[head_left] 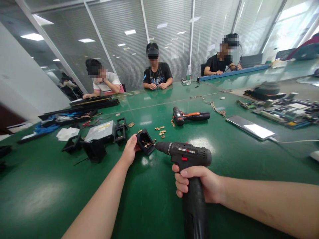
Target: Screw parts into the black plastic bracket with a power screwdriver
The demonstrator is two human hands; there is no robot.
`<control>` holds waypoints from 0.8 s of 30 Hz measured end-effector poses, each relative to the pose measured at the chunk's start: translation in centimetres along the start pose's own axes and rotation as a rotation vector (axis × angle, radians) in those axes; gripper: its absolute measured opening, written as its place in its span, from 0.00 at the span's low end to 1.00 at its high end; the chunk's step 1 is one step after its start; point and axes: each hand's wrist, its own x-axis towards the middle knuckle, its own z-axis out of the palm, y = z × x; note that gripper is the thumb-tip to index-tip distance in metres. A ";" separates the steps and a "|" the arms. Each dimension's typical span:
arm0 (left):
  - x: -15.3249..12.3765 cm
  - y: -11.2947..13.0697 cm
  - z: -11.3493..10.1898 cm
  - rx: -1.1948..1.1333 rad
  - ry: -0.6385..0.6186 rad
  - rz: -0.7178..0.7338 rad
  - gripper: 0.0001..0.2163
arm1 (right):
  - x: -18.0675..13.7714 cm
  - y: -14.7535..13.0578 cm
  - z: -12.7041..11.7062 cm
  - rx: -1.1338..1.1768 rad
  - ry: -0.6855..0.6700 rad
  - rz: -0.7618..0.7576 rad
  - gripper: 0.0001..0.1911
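My left hand (131, 149) grips a small black plastic box (146, 136) by its left side, its open face turned towards me and to the right. Small brass-coloured parts show inside it. Wrapped round the handle of a black cordless drill (188, 154) is my right hand (193, 181). The drill points left, and its thin bit reaches into the open box. Whether the bit touches a screw is too small to tell. Just beyond the box, several small brass pieces (161, 131) lie scattered on the green table (147, 205).
A second drill (189, 115) with orange trim lies past the brass pieces. To the left stand black plastic frames (120, 132) and a grey metal box (101, 131). On the right are a phone (250, 127) with a cable and circuit boards (291, 111). Three people sit across the table.
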 end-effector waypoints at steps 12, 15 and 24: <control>-0.1 -0.3 -0.4 0.018 -0.030 -0.001 0.36 | -0.1 0.1 0.0 -0.001 0.002 0.014 0.16; -0.1 -0.2 -0.3 0.017 -0.032 0.001 0.35 | 0.0 0.0 0.0 0.002 0.006 0.013 0.16; -0.2 0.1 0.0 0.044 0.005 -0.010 0.35 | 0.1 0.1 -0.2 0.011 -0.001 0.014 0.16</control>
